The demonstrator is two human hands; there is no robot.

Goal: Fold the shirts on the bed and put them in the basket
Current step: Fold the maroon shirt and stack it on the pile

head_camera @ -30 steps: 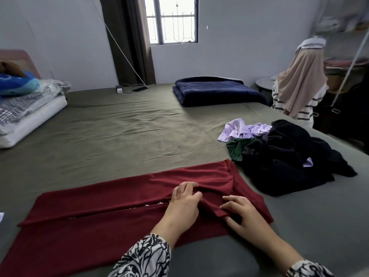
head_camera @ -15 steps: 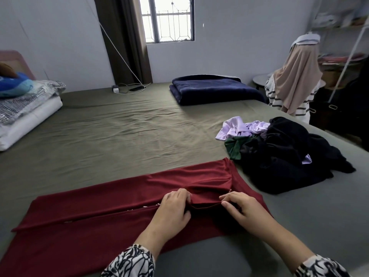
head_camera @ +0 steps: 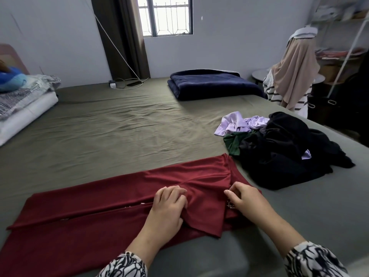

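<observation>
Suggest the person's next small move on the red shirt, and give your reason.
Probably smooth the turned-in flap flat with the left hand while the right hand holds the end: the red shirt bunches between them, and lengthwise folds look done.

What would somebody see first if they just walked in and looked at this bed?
Probably the big dark red shirt spread flat along the near edge of the bed, with the left hand and right hand pressing and pinching its right end. Next, the messy pile of black, green and lilac clothes just right of it. Far back lies a neatly folded navy blanket.
</observation>
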